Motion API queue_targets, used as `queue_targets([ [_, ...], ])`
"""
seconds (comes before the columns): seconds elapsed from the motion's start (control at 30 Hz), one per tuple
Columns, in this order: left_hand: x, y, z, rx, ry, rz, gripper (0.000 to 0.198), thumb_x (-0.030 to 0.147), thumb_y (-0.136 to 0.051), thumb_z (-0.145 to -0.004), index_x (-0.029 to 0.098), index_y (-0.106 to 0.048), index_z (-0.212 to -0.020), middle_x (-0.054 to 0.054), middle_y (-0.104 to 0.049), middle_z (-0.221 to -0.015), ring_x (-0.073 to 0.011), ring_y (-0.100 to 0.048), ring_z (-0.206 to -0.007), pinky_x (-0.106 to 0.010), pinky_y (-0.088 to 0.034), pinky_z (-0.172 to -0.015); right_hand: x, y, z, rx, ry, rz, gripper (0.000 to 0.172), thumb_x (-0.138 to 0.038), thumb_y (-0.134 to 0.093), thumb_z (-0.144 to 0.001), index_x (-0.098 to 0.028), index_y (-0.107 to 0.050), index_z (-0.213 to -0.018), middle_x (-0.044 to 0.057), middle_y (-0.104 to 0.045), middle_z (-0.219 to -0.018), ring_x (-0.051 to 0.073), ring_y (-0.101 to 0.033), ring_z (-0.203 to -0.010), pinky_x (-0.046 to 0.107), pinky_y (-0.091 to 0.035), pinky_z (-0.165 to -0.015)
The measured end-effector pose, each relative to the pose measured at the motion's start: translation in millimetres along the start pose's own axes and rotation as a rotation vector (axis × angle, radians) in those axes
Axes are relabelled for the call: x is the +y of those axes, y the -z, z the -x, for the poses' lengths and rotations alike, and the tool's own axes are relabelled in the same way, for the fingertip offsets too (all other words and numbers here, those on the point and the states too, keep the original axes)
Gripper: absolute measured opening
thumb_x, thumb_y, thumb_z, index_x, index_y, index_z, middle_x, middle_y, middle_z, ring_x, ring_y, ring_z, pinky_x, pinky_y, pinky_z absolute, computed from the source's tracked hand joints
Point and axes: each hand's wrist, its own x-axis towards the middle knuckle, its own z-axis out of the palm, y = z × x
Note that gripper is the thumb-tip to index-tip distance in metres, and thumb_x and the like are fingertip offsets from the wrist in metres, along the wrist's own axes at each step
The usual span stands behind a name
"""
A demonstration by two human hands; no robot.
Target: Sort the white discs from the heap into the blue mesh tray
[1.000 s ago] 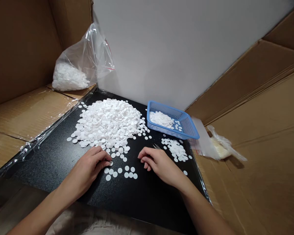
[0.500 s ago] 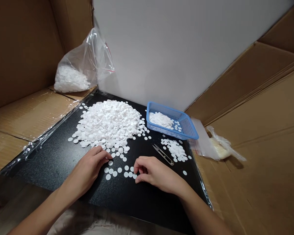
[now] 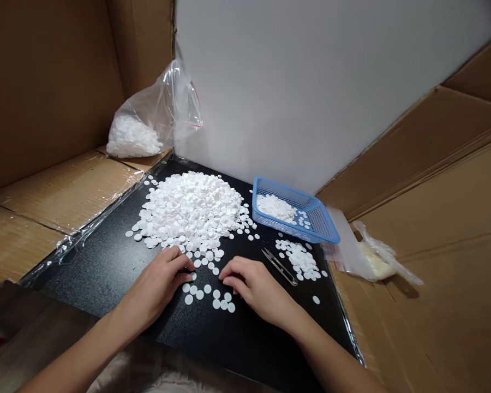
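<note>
Small flat white discs lie in a large heap (image 3: pixel 196 210) on the black tabletop (image 3: pixel 106 267). Below it, my left hand (image 3: pixel 157 281) has its thumb and forefinger closing at the edge of a single white disc (image 3: pixel 193 277). My right hand (image 3: pixel 262 284) is bent into a pinch just right of the stray discs; whatever its fingertips hold, if anything, is hidden. Between and below the hands lie two small groups of loose discs, a left group (image 3: pixel 189 299) and a right group (image 3: pixel 224 304).
Thread snips (image 3: pixel 280 267) lie right of my right hand, beside a smaller disc pile (image 3: pixel 300 261). Behind stands a blue basket (image 3: pixel 331 232) with discs inside. A clear bag of white pieces (image 3: pixel 135 136) sits back left; another bag (image 3: pixel 378 265) lies at right on cardboard.
My right hand has moved up and left, off the right group of discs. My left thumb has come in toward the single disc. The view has shifted slightly.
</note>
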Motion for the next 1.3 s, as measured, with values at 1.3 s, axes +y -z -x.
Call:
queue_targets([
  [1.3,11,14.4,15,-0.015,0.051,0.144,0.02,0.022,-0.043,-0.1,0.023,-0.061,-0.094,0.0,-0.069,-0.087,-0.0164,-0.064,-0.078,-0.025,-0.048,-0.069,-13,-21,-19,0.074,0.1,0.161,0.02,-0.007,-0.066,-0.087,-0.021,-0.054,-0.079,-0.002,-0.064,-0.077,0.017,-0.057,-0.075,0.028,-0.041,-0.072],
])
